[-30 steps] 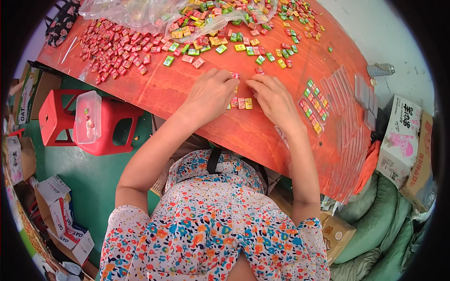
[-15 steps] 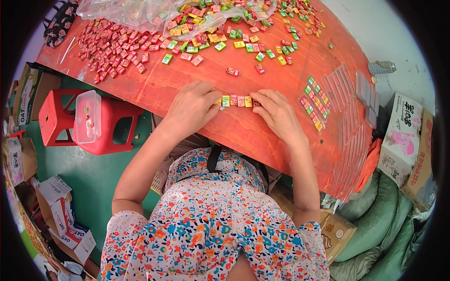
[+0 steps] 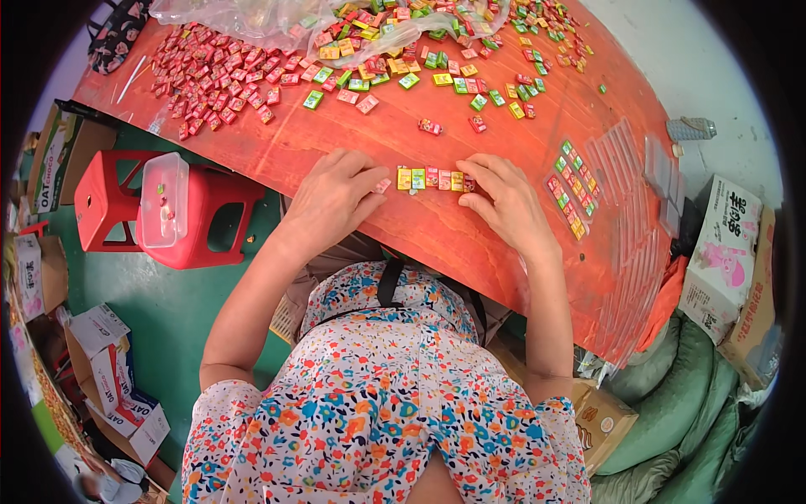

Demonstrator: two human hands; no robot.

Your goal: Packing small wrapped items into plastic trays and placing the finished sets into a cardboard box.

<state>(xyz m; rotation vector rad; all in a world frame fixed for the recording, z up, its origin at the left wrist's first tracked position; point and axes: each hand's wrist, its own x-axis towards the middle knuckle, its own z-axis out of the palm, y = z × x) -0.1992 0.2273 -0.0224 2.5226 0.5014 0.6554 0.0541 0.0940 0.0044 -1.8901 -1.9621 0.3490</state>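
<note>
A short row of small coloured boxes [image 3: 432,178], yellow, green, red and pink, lies side by side on the red table in front of me. My left hand [image 3: 340,197] is just left of the row, closed with a small pink box [image 3: 383,185] at its fingertips, apart from the row. At the other end my right hand [image 3: 504,202] has thumb and fingers closed round a dark red box [image 3: 468,182], which touches the row's last yellow one. The fingers partly cover both end boxes.
Loose red boxes [image 3: 218,84] are heaped at the far left, with mixed ones under a clear plastic bag [image 3: 243,13]. To the right lie a filled block of boxes [image 3: 573,189] and clear plastic trays [image 3: 625,244]. A red stool [image 3: 197,239] bears a clear container [image 3: 165,202].
My left hand has drawn back from the row's left end and now shows a pink box at its fingertips. The right hand stays at the right end. The whole view has shifted slightly.
</note>
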